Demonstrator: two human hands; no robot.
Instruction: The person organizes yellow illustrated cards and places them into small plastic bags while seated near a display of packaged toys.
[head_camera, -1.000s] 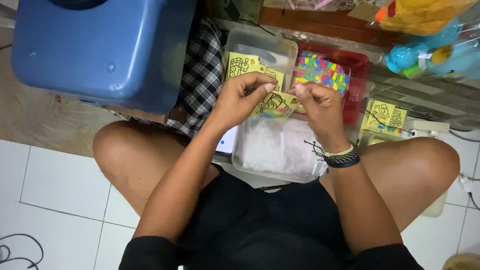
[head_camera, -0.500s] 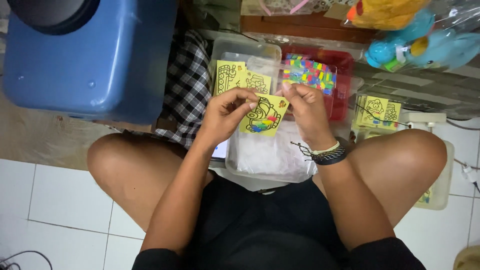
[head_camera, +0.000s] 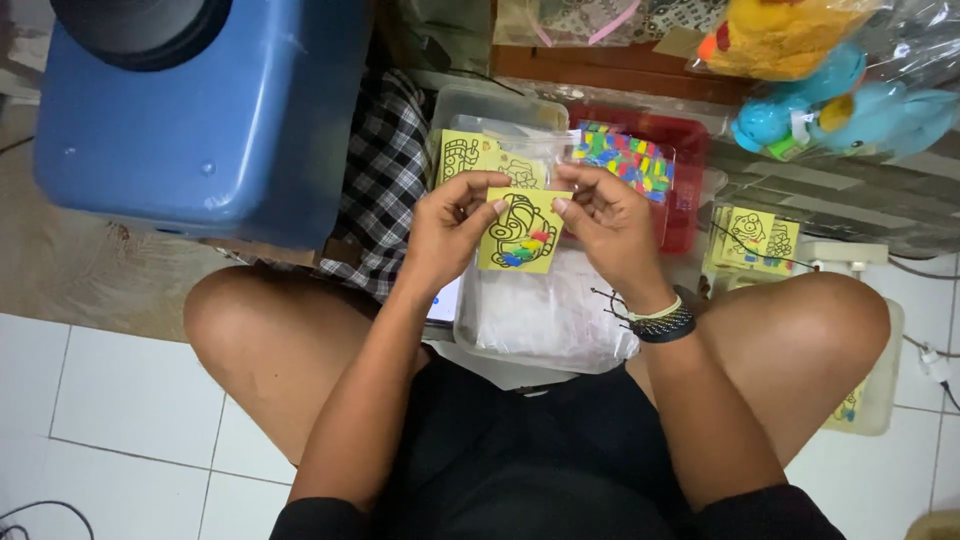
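Setting: home floor, likely a small home craft-packing spot | Evidence: white floor tiles (head_camera: 120, 400); blue plastic tub (head_camera: 200, 110); checked cloth (head_camera: 385, 170); bagged plush toys (head_camera: 820, 70); clear bins (head_camera: 545, 310)

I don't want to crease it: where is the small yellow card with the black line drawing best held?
By its top two corners, pinched from either side. The small yellow card is thin, flat and faces up; the left hand and right hand already hold those corners, clear of the coloured patch low on the drawing.

Blue plastic tub (head_camera: 200, 110), checkered cloth (head_camera: 385, 180), red tray of colourful pieces (head_camera: 690, 140), plush toys (head_camera: 800, 70)
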